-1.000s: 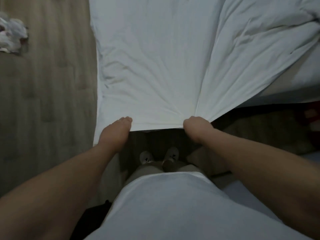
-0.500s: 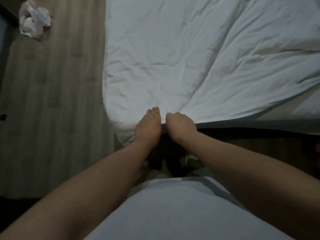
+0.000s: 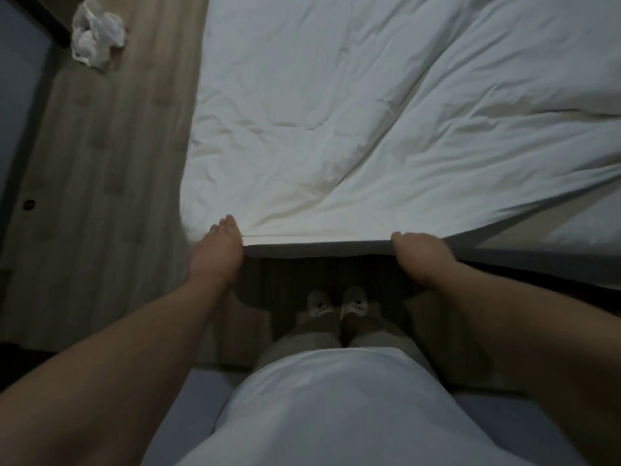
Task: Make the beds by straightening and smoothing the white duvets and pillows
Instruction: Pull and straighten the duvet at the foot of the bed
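A white duvet point(image 3: 353, 122) covers the bed, wrinkled, with a long diagonal fold running from the near edge up to the right. My left hand point(image 3: 218, 253) holds the duvet's near hem close to its left corner. My right hand point(image 3: 418, 257) grips the same hem farther right, fingers curled under the cloth. The hem between my hands is stretched straight and lifted off the bed. Right of my right hand the bare mattress sheet point(image 3: 551, 227) shows. No pillow is in view.
Wooden floor point(image 3: 100, 196) runs along the bed's left side, with a crumpled white plastic bag point(image 3: 95, 38) near the top left. My feet in white slippers point(image 3: 336, 302) stand at the dark foot of the bed.
My hands, close together half a second ago, have slid apart along the hem, the right one far to the right. The hem is now taut between them.
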